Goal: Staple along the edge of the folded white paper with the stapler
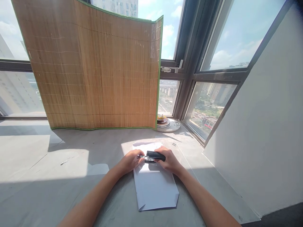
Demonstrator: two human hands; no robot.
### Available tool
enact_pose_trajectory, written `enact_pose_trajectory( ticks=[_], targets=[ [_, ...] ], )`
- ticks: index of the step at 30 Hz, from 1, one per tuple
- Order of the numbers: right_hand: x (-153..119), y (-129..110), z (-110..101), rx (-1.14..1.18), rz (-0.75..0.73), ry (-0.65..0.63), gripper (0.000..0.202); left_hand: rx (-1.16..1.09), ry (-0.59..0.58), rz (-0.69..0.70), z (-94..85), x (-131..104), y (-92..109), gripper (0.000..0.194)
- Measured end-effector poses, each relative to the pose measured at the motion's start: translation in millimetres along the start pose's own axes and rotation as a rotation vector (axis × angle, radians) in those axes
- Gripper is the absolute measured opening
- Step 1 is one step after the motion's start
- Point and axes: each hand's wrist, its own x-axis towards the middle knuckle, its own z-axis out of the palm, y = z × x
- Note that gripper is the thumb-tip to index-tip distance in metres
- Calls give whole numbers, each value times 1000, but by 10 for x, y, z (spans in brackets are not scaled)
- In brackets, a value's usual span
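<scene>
The right grip (pixel 169 159) is closed around the back of a black stapler (pixel 155 154), and the left grip (pixel 130 160) is pinched, thumb against finger, on a small metal piece (pixel 138 156) at its nine o'clock end. In the head view, both sit over the top part of a folded white paper (pixel 155 186), which runs from the stapler toward six o'clock on the grey ledge (pixel 71 201). Whether the metal piece is joined to the stapler cannot be told; the fingers hide that spot.

To work this well, the right grip should be the steady one: firm along the body, light on the top arm, so nothing closes by accident. The left pinch is best kept small and moved in line with the body, from nine toward three o'clock or back, since a sideways twist could jam or bend thin metal. Fingertips should stay out from between the arm and the base. Keeping the stapler low and level over the paper would make any small part that drops easy to find. Two small strips (pixel 174 144) lie at about two o'clock, beside the paper, where a sleeve or wrist could nudge them; the stacked plates (pixel 163 123) at one o'clock look safely out of reach
</scene>
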Motion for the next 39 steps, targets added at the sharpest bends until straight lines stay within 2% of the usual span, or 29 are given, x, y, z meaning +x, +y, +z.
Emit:
enact_pose_trajectory(
  ticks=[9,11,16,18,21,23,26,30,37,39],
  targets=[
    [8,-41,-48,113,38,64,21,-169,114,63,-140,-9,72,17],
    [11,-42,-89,146,52,66,21,-191,83,83,-200,-24,102,21],
    [8,-77,-211,229,96,22,17,-229,-86,168,-315,-64,153,22],
    [6,-110,-214,270,103,-3,18,-260,-67,170,-296,-60,153,23],
    [2,-164,-136,311,81,-56,21,-270,-20,144,-204,-30,161,38],
    [1,-192,-59,314,52,-98,22,-224,-39,135,-141,-7,180,44],
    [1,-211,20,306,22,-114,24,-144,-57,144,-101,10,209,39],
    [2,-204,26,317,35,-78,28,-137,-10,133,-122,5,221,33],
    [7,-181,1,276,71,-98,29,-148,1,132,-164,1,184,39],
    [18,-166,-11,260,102,-59,29,-178,58,104,-175,6,140,29]
  ],
)
